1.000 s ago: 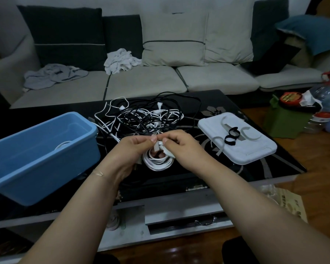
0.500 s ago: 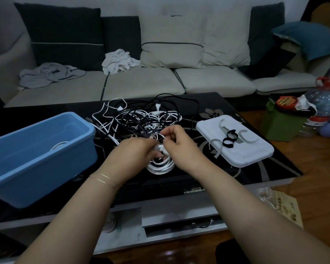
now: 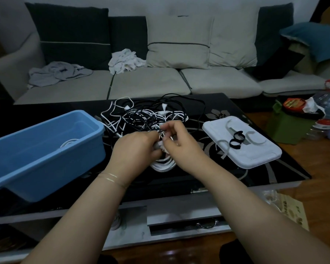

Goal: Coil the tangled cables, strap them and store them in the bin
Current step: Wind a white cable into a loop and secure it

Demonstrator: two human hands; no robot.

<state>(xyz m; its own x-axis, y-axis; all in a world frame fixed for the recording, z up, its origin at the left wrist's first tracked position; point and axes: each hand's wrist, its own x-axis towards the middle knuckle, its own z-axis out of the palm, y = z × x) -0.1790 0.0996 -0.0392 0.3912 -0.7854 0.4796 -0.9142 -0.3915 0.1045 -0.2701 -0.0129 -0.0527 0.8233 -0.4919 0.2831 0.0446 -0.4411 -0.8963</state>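
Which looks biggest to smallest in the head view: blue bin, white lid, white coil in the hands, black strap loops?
1. blue bin, though it sits nearest the camera
2. white lid
3. white coil, partly hidden by the left hand and right hand
4. black strap loops

Both my forearms are bare, no sleeves reaching into view. Around my left wrist sits a thin, gold-coloured chain bracelet (image 3: 113, 179), looped twice so it shows as two fine strands. My fingers (image 3: 169, 128) carry no rings that I can make out.
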